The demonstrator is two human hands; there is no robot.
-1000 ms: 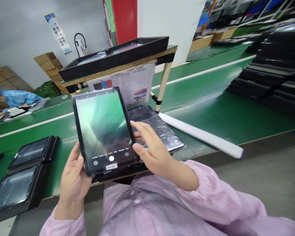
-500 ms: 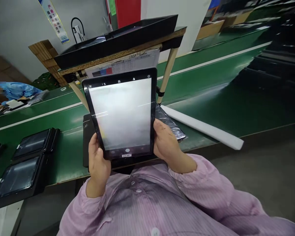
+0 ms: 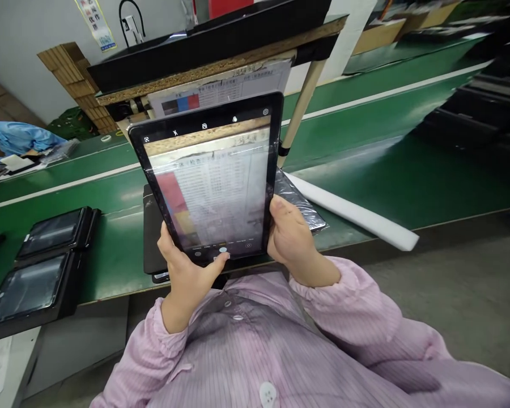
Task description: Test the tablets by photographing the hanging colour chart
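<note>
A black-framed tablet (image 3: 212, 192) is held up in front of me, tilted, its screen showing a camera view of the printed sheet behind it. My right hand (image 3: 293, 241) grips its right edge, thumb on the front and the other fingers behind. At the lower left corner, my left hand (image 3: 189, 277) supports it, the thumb stretched across to the round shutter button at the bottom of the screen. Beyond the tablet's top edge, the printed chart (image 3: 221, 88) with coloured blocks hangs under a wooden shelf (image 3: 221, 65).
Black trays with tablets (image 3: 34, 283) lie on the green bench (image 3: 114, 260) to the left. A plastic-wrapped flat item (image 3: 301, 204) and a white foam strip (image 3: 352, 212) lie on the right. Far left, a person in a blue sleeve (image 3: 29, 139) sits near papers.
The screen has gone from a blurred white picture to the chart with coloured blocks. My left thumb has moved from the tablet's side to the shutter button. The tablet has risen slightly.
</note>
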